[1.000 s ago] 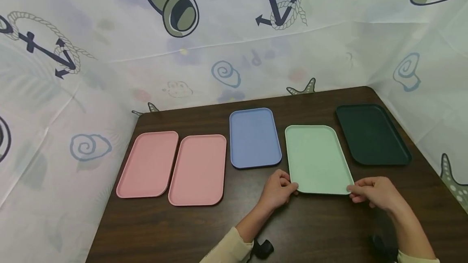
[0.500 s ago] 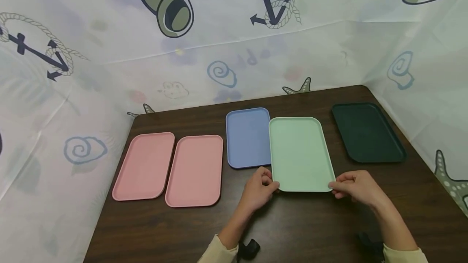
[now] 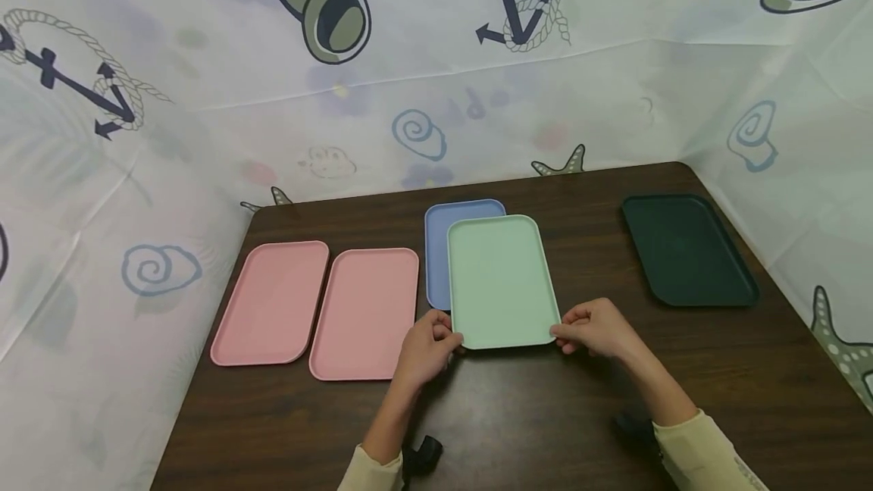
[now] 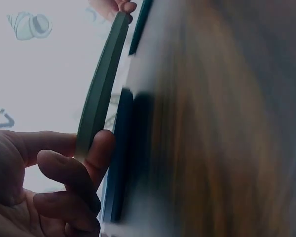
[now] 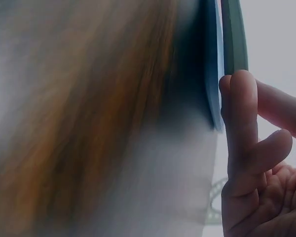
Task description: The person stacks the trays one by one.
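Both hands hold a light green rectangular tray [image 3: 503, 283] by its two near corners. My left hand [image 3: 426, 348] pinches the near left corner between thumb and fingers, and my right hand [image 3: 599, 330] pinches the near right one. The green tray overlaps most of a blue tray [image 3: 438, 256], whose left and far edges still show. In the left wrist view the green tray [image 4: 99, 89] is seen edge-on, raised off the table, with the blue tray [image 4: 117, 158] lying below it. The right wrist view shows the fingers at the green tray's edge [image 5: 235, 39].
Two pink trays [image 3: 270, 301] [image 3: 368, 313] lie side by side on the left of the dark wooden table [image 3: 532, 415]. A dark green tray [image 3: 689, 248] lies at the far right. A printed white cloth [image 3: 341, 135] hangs around the table's back and sides.
The light green tray has moved left in both hands, from beside the blue tray to over it. The other trays stay where they were.
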A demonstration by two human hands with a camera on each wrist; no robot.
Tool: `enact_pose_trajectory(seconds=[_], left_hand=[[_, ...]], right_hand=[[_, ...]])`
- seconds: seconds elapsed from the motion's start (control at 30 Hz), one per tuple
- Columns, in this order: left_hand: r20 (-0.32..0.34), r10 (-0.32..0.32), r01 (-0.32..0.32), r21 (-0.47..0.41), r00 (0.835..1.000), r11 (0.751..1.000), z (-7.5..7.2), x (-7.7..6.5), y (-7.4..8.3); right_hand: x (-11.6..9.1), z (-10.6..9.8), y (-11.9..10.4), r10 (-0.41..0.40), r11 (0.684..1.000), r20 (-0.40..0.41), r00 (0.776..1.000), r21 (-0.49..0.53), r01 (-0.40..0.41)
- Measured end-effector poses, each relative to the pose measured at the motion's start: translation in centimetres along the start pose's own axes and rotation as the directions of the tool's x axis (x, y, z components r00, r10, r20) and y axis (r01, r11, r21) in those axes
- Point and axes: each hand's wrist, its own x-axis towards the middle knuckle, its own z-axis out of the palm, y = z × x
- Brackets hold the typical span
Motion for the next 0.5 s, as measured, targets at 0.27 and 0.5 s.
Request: enact_pose_trajectory(seconds=[0.27, 0.5], left_hand=[[-0.101, -0.014, 0.024, 0.104, 0.995, 0.994, -2.1, 1.1, -0.8], [-0.194, -0.022, 0.061, 0.198, 0.981, 0.978, -3.2, 2.2, -0.7]], right_hand=[[2.5, 1.8, -1.7, -0.019, 1.0, 0.005, 1.0, 0.009, 0.019], [3.9, 2.7, -3.0, 0.009, 1.0, -0.011, 1.0, 0.009, -0.009]])
